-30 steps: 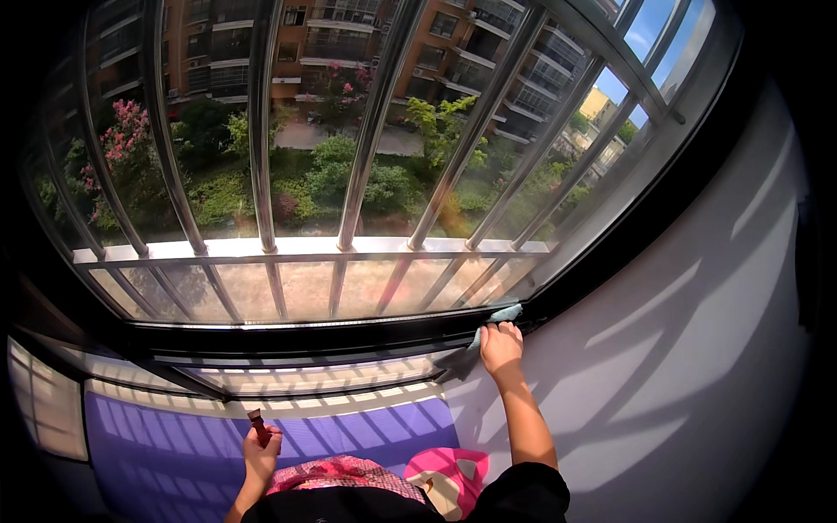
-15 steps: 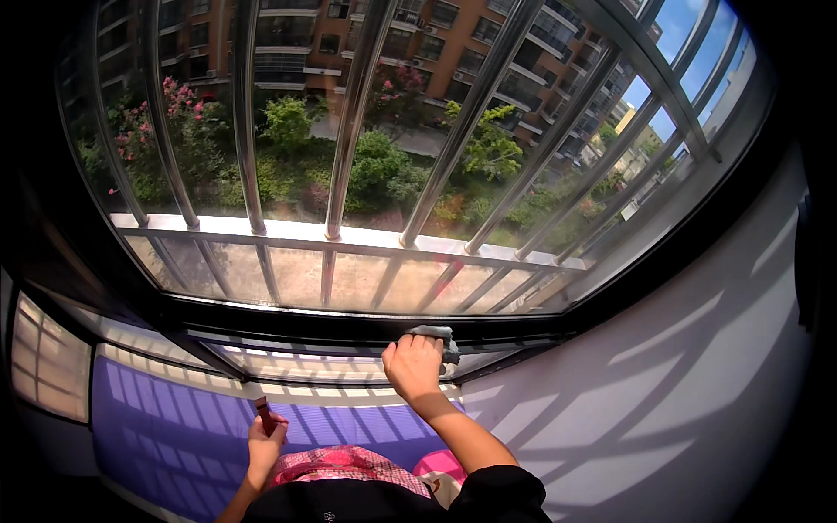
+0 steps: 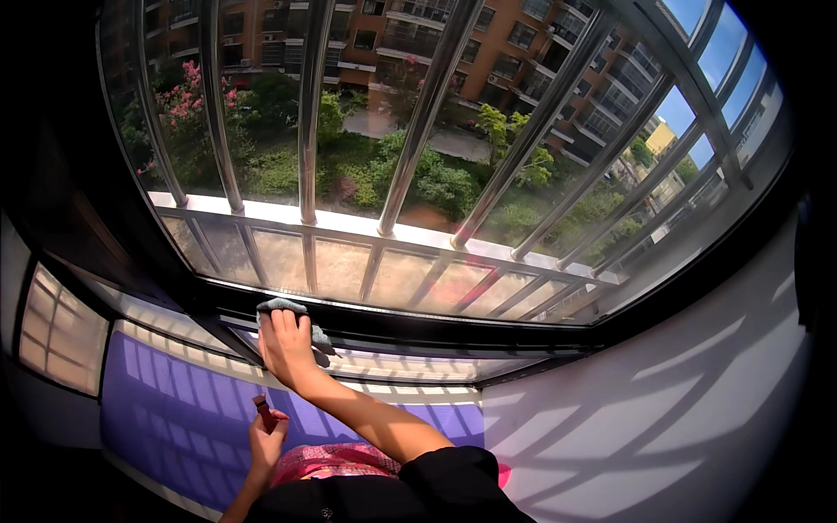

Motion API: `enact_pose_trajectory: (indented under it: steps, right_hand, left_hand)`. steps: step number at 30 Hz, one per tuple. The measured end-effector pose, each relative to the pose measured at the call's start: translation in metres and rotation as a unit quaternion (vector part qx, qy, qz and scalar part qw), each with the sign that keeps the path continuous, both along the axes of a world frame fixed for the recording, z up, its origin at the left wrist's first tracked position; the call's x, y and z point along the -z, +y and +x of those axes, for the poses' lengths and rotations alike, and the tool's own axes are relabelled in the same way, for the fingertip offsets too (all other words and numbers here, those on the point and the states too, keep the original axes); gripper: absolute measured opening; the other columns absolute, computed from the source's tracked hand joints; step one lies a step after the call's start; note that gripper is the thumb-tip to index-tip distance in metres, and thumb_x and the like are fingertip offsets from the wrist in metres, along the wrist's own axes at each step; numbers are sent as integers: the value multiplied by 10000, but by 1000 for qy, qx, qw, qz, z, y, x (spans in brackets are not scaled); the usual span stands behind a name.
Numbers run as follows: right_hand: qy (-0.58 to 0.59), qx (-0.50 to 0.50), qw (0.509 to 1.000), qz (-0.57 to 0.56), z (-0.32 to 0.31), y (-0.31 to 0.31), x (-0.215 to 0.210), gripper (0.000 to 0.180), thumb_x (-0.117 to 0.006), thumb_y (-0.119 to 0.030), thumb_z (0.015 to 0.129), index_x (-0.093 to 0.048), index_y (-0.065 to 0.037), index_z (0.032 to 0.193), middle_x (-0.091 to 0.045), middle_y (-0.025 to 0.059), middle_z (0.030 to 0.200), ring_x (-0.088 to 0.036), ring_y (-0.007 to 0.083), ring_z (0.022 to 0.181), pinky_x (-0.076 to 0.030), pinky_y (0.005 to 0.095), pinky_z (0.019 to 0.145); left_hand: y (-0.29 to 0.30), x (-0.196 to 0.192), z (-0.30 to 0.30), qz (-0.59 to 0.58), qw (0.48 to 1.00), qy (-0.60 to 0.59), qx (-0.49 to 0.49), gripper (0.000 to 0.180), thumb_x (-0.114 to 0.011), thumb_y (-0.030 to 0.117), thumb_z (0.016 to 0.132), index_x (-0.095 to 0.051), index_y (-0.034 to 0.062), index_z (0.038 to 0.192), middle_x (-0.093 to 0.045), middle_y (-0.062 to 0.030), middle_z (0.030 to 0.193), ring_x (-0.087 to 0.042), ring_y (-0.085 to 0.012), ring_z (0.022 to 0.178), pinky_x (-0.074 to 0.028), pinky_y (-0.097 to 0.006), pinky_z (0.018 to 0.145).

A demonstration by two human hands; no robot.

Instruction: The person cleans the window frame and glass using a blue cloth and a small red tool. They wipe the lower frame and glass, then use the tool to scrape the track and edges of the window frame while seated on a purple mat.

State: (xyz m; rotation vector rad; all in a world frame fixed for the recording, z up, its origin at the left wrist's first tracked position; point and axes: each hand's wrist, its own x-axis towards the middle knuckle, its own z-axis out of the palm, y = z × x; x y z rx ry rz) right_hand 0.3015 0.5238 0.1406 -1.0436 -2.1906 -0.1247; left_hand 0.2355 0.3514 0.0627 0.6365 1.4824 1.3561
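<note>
Head view: I see my right hand (image 3: 285, 342) spread flat on a soft, crumpled grey cloth (image 3: 292, 315) on the dark window track (image 3: 453, 336), far left. My left hand (image 3: 266, 440) grips a small dark red stick (image 3: 264, 412) near me.

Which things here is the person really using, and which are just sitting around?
In use:
- right hand pressing the grey cloth on the dark window frame
- left hand holding a small dark red thing

Just there:
- purple mat
- pink patterned fabric
- metal window bars
</note>
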Motion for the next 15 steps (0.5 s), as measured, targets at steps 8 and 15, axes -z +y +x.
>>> enact_pose_trajectory:
  steps: [8,15]
  right_hand:
    - [-54,31,998,-7,120,4,4,151,-624,-209,764,-590,-102,865,-473,67,809,-470,234,781,-356,376,670]
    - [-128,206,970,-10,286,-16,-15,125,-533,-144,818,-583,-31,835,-489,134,817,-479,325,823,-376,447,810]
  left_hand:
    - [-4,-16,-3,-16,1000,10,-3,36,-582,25,819,-560,27,846,-509,8,655,-459,-64,562,-363,-218,512]
    - [-10,-11,-8,0,1000,9,4,48,-580,45,842,-568,31,886,-515,18,681,-461,-54,593,-367,-211,531]
